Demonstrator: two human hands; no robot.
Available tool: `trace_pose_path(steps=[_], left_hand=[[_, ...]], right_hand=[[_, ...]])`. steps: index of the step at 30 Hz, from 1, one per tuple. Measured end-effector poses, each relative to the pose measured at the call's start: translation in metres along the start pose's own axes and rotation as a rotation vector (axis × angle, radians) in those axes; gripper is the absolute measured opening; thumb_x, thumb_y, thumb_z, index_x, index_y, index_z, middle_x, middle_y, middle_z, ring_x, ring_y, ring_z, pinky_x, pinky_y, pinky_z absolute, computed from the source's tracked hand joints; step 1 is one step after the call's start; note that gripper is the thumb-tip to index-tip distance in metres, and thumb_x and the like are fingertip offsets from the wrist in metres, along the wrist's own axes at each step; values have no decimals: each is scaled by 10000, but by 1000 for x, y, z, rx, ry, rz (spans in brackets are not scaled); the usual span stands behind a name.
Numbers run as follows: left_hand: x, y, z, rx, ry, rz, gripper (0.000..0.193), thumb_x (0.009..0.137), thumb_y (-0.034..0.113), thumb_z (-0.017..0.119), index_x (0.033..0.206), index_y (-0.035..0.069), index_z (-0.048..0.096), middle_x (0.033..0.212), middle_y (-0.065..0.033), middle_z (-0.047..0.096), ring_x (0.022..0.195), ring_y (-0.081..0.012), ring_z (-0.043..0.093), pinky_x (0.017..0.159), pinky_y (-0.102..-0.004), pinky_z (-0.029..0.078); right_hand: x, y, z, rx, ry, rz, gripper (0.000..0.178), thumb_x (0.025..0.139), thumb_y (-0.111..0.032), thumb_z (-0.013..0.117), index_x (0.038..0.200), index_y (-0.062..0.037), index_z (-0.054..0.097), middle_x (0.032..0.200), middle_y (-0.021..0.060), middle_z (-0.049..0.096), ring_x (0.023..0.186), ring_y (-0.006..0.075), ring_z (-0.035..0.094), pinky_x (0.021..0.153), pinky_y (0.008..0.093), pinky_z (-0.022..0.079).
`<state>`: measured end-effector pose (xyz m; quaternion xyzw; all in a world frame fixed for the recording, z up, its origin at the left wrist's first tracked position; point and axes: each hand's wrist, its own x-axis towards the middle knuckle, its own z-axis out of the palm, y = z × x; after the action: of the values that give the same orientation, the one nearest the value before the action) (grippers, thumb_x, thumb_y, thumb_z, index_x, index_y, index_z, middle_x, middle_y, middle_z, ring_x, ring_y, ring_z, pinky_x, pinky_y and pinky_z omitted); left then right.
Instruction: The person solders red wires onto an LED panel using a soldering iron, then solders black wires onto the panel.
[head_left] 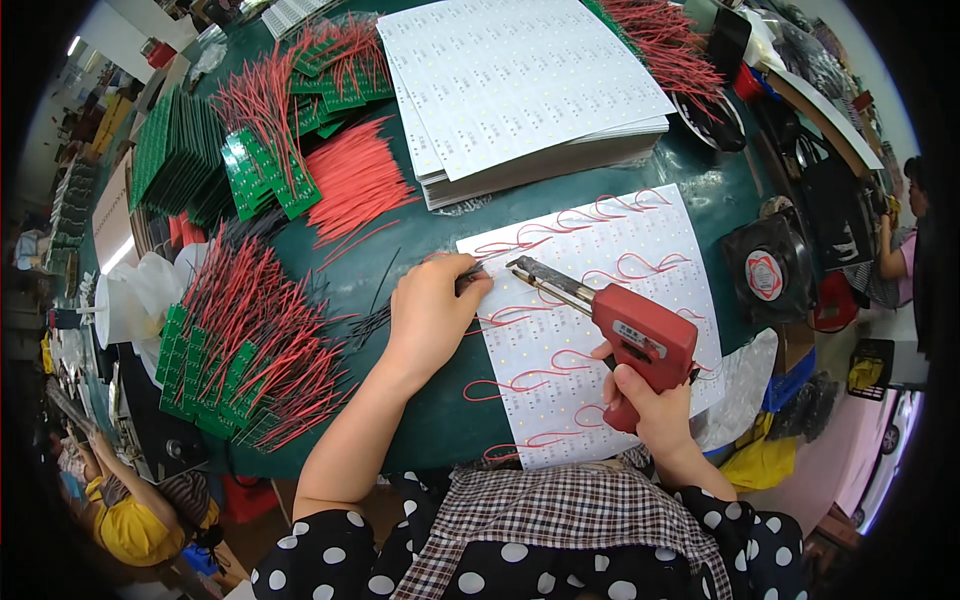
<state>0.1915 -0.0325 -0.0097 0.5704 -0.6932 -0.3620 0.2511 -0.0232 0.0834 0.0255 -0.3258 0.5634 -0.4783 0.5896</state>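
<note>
My left hand [425,315] pinches a bunch of thin black wires [372,322] at the left edge of a white circuit board sheet [655,315]. The wires' far tips reach out past my fingertips over the sheet. My right hand [648,405] is wrapped round the grip of a red soldering gun [648,335]. Its dark tip points left and stands a little to the right of my left fingertips; whether it touches the sheet I cannot tell. Several red wire loops [640,268] stand in rows on the sheet, some hanging over its left edge.
Behind lies a tall stack of white sheets [520,90]. Loose red wires [355,180] and green boards with red and black wires [240,365] fill the left side. A black fan [765,262] stands at the right. People work nearby, one wearing yellow [140,525] at lower left.
</note>
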Motion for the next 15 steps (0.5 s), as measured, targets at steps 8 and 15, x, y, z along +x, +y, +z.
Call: trace_pose_path(steps=[8, 15], left_hand=[[2, 4, 3, 8, 13, -70, 134, 697, 54, 619, 769, -60, 613, 648, -131, 586, 550, -152, 536, 516, -272, 404], [3, 2, 6, 18, 61, -17, 139, 702, 60, 613, 767, -64, 611, 638, -131, 589, 539, -155, 547, 524, -272, 418]], right_hand=[[2, 1, -3, -79, -70, 32, 353, 831, -69, 551, 1157, 21, 450, 984, 136, 587, 619, 117, 551, 525, 231, 462], [2, 3, -1, -67, -58, 47, 272, 825, -84, 566, 1066, 21, 497, 875, 93, 589, 607, 121, 552, 522, 235, 455]])
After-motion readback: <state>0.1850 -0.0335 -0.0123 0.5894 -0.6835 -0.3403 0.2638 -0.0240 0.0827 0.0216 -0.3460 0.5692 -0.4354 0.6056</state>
